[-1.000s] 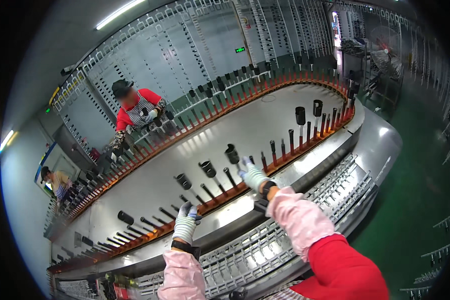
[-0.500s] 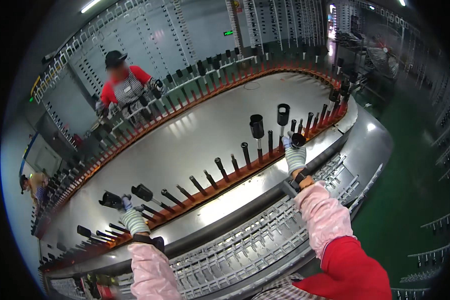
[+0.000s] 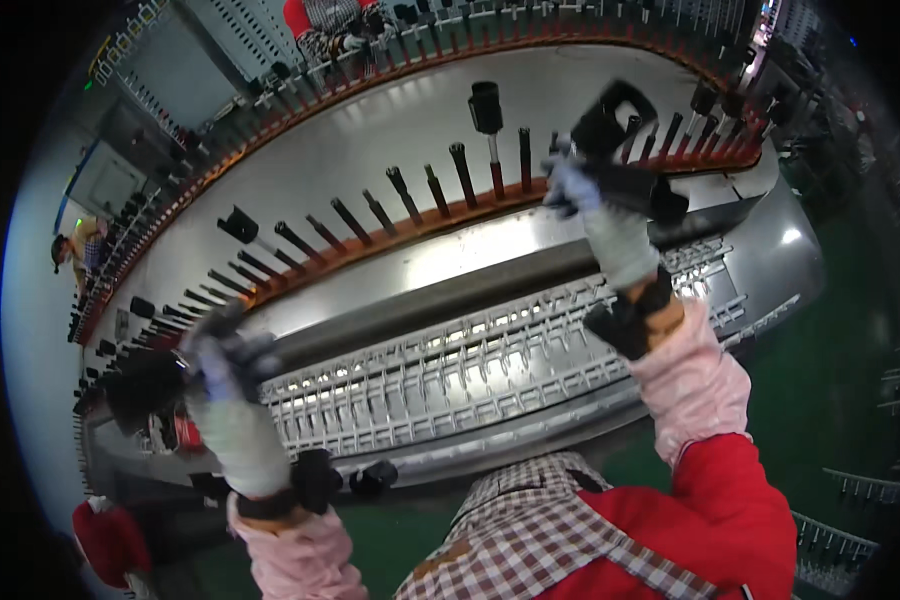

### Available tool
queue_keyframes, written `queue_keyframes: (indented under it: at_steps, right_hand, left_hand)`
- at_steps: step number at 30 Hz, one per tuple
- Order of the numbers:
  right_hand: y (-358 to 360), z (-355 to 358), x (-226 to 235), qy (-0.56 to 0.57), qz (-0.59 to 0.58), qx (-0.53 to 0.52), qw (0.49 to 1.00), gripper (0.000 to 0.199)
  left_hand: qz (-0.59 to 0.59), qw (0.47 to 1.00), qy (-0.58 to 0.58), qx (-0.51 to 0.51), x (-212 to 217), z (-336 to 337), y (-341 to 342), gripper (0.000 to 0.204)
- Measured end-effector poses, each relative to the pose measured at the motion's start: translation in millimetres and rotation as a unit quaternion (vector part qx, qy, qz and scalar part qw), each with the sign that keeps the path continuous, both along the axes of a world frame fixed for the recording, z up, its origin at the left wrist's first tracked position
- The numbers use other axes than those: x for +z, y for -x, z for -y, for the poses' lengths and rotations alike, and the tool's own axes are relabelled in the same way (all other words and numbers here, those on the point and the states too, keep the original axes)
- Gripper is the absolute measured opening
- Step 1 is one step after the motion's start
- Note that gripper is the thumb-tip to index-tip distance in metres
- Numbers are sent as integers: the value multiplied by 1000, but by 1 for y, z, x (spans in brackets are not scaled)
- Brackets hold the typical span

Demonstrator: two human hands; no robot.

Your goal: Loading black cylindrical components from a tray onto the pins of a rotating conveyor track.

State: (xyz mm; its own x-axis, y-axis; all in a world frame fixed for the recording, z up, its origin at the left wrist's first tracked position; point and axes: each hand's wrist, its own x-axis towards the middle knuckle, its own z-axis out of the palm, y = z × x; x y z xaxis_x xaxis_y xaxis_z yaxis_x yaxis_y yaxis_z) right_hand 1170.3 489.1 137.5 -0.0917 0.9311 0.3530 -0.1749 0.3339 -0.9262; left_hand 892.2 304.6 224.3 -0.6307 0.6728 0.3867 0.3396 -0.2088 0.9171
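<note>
My right hand (image 3: 582, 190), in a pale glove with bluish fingers, is closed at a black cup-shaped plastic part (image 3: 653, 192). A second black part (image 3: 610, 120) with an open, ring-like end touches its fingertips; both are smeared by motion. In front of the conveyor's near edge, my left hand (image 3: 228, 365) is blurred, with a dark cup-shaped part (image 3: 145, 388) against its fingers. Between my hands, a black cup (image 3: 486, 108) stands upright on a spindle, and another cup (image 3: 238, 224) sits tilted on a spindle farther left.
Upright black-tipped spindles (image 3: 400, 190) line the orange-brown track around the metal table (image 3: 390, 130). Below its near edge lie silver racks with pegs (image 3: 450, 370). A person in red (image 3: 335, 20) works across the table, another person (image 3: 82, 245) at far left. A red stool-like object (image 3: 112, 540) stands lower left.
My left hand has moved down and left off the track, a black cup with it. My right hand has risen, now with two black parts at it. The view has tilted downward.
</note>
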Motion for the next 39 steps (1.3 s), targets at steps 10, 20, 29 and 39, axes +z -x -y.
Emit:
queue_keyframes:
  at_steps: [10,20,29,39]
  right_hand:
    - [39,193,-125,414,-226,160,867,37]
    - [46,165,-211,431,-250,159,852,24]
    - [-7,110,-217,187,206,-1,960,15]
    - [-11,89,-287,167,348,8,922,31]
  left_hand:
    - [277,917,192,-214,-218,97,-64,43]
    - [219,910,317,-152,-318,33,-49,19]
    - [180,901,344,-196,-320,11,-36,20]
    - [-142,818,452,-326,-241,44,-8,38]
